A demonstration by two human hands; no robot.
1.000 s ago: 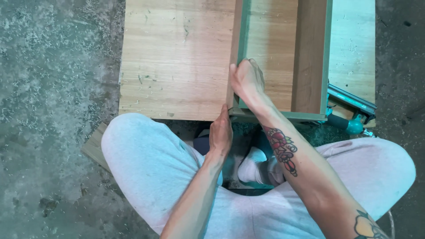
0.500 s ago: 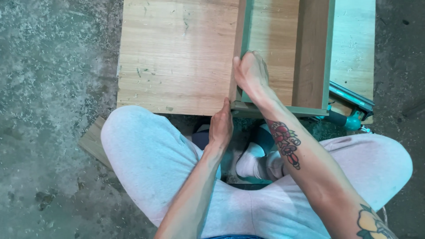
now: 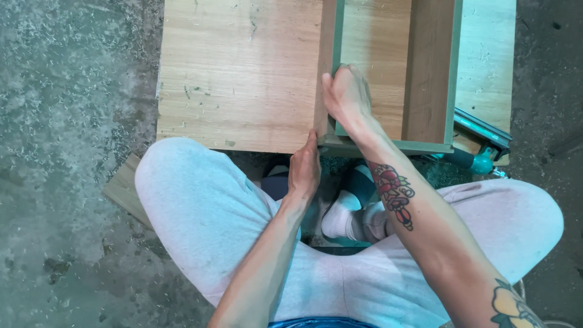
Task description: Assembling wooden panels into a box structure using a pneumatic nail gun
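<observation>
1. Wooden frame (image 3: pixel 388 91): upright green-edged boards, resting on a flat wood panel (image 3: pixel 237 79) on the concrete floor (image 3: pixel 67 152); top cut off.
2. Right hand (image 3: pixel 346 97): fingers curled over the frame's left board, gripping it.
3. Left hand (image 3: pixel 303 170): fingertips pressed to the frame's near corner, fingers partly hidden.
4. Teal tool (image 3: pixel 483 161): partly hidden behind the frame.

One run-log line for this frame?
left hand: gripping frame corner | right hand: on upright board | flat panel: on floor | nail gun: right, untouched
</observation>
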